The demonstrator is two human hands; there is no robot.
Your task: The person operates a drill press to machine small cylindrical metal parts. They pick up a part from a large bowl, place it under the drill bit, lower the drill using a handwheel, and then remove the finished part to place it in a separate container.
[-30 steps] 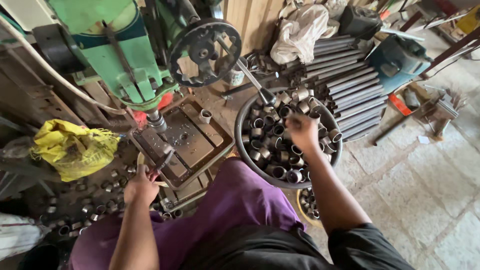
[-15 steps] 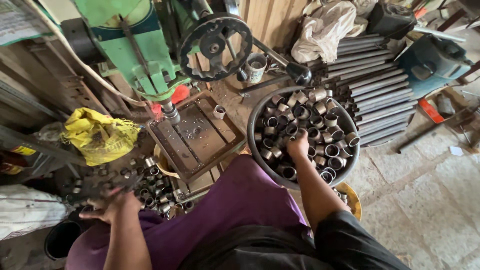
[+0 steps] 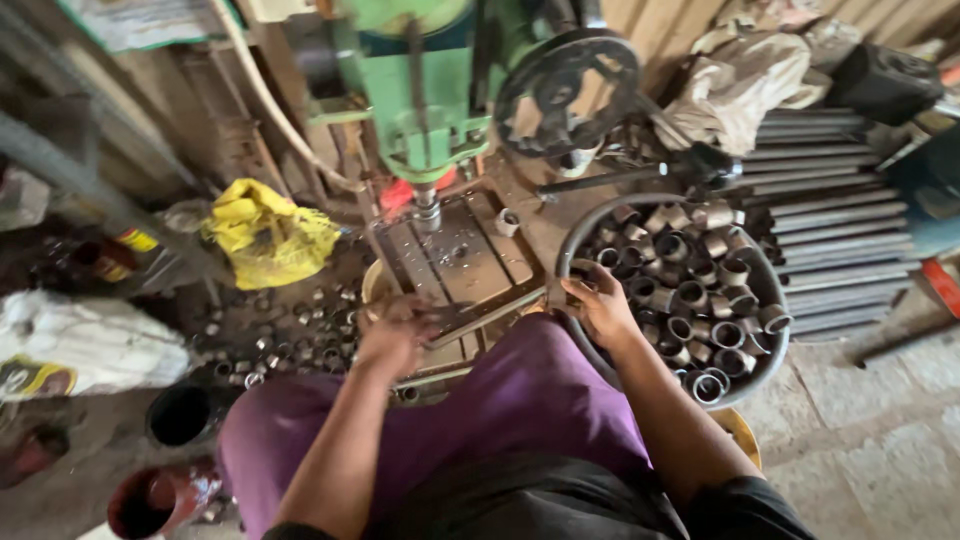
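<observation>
Steel pipe sleeve [image 3: 583, 272] pinched in the right hand [image 3: 600, 308] leaves the basin [image 3: 575, 232], likely loading the drill table [image 3: 462, 262], which needs careful seating; left hand [image 3: 393, 335] too blurred to judge its grip.

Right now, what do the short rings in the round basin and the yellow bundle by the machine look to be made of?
Short rings: apparently cut metal tube, dull grey, with hollow bores and thin walls. Round basin: probably dark, worn metal, judging by its thin rim. Yellow bundle: soft crumpled cloth or plastic; which is unclear.
</observation>
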